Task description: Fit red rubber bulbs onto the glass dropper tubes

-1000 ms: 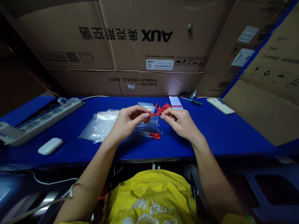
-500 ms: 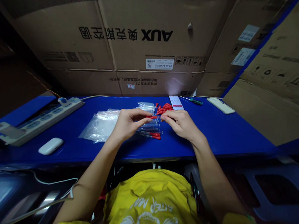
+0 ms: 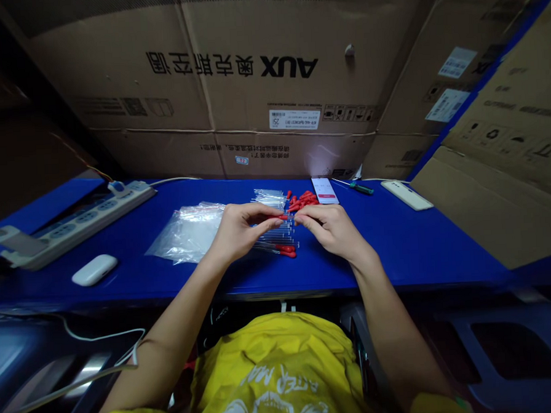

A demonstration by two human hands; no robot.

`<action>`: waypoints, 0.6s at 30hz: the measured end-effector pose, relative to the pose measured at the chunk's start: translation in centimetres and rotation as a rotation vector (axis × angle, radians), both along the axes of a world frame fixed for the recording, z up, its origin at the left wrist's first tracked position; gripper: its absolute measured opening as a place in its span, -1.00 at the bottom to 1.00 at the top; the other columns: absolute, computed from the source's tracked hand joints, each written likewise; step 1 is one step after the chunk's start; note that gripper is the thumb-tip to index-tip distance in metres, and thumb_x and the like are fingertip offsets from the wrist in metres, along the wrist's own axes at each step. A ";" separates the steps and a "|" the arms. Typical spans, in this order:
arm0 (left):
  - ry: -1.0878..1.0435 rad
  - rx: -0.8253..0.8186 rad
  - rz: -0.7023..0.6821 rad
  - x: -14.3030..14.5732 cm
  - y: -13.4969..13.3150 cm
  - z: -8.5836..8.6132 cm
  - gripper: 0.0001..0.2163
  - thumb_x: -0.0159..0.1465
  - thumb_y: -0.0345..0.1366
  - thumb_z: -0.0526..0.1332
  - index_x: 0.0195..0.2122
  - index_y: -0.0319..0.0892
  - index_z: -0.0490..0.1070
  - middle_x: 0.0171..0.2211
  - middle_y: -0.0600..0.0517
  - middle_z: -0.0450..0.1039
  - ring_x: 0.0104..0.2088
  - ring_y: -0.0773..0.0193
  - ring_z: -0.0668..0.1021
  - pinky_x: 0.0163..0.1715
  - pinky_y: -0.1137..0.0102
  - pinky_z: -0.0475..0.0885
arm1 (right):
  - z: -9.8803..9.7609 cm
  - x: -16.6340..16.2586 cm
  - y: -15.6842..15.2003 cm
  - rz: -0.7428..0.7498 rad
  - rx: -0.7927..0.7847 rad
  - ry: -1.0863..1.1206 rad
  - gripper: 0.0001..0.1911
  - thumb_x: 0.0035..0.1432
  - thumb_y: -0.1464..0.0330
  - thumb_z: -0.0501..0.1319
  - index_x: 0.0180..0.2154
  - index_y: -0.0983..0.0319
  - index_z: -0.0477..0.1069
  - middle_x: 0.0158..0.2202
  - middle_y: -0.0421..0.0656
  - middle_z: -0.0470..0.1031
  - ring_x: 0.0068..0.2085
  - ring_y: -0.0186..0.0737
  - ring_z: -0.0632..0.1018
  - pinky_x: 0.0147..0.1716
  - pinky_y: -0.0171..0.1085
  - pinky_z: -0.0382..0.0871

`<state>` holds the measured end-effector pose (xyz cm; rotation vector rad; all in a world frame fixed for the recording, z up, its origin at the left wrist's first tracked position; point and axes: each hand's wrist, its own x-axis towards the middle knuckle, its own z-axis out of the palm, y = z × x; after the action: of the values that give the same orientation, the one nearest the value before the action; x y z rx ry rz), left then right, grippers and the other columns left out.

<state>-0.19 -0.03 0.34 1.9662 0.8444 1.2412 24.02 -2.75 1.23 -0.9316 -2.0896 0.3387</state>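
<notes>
While pinching one red-capped clear dropper tube (image 3: 278, 217) between both hands, just above the blue surface (image 3: 397, 237).

Left hand (image 3: 237, 230) closing thumb and fingertips on the clear stem, right hand (image 3: 329, 228) nipping at the red bulb end, directly over a row of finished droppers (image 3: 277, 240). Loose red caps (image 3: 303, 199) lying just behind, clear plastic bags (image 3: 189, 232) to the left, a phone (image 3: 324, 190) beyond. Likely handling as very light, thin and stiff, probably brittle and slick along the stem; soft and grippy at the rubbery bulb. Best gripping near the stem's end beside the cap, gently, avoiding bending.
</notes>
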 end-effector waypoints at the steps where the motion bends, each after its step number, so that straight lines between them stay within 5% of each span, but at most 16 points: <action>1: -0.004 -0.004 -0.003 0.0 0.0 0.0 -0.75 0.27 -0.10 0.50 -0.18 -0.17 0.75 -0.25 -0.09 0.76 -0.26 0.14 0.76 -0.18 0.31 0.69 | 0.0 0.0 0.0 0.001 0.004 -0.006 -0.71 0.50 0.31 0.19 -0.26 0.19 0.63 -0.27 -0.11 0.70 -0.27 -0.16 0.65 -0.22 -0.22 0.41; 18: 0.057 0.095 0.012 0.1 -0.1 -0.2 -0.80 0.31 -0.13 0.46 -0.21 -0.15 0.75 -0.27 -0.09 0.76 -0.29 0.14 0.76 -0.23 0.35 0.66 | 0.0 -0.4 -0.1 -0.013 -0.007 -0.050 -0.65 0.53 0.26 0.17 -0.32 0.18 0.58 -0.32 -0.13 0.66 -0.33 -0.18 0.59 -0.28 -0.23 0.32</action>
<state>-0.12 -0.11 0.19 2.0835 0.8404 1.2579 23.58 -2.87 1.19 -0.9661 -2.1281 0.3196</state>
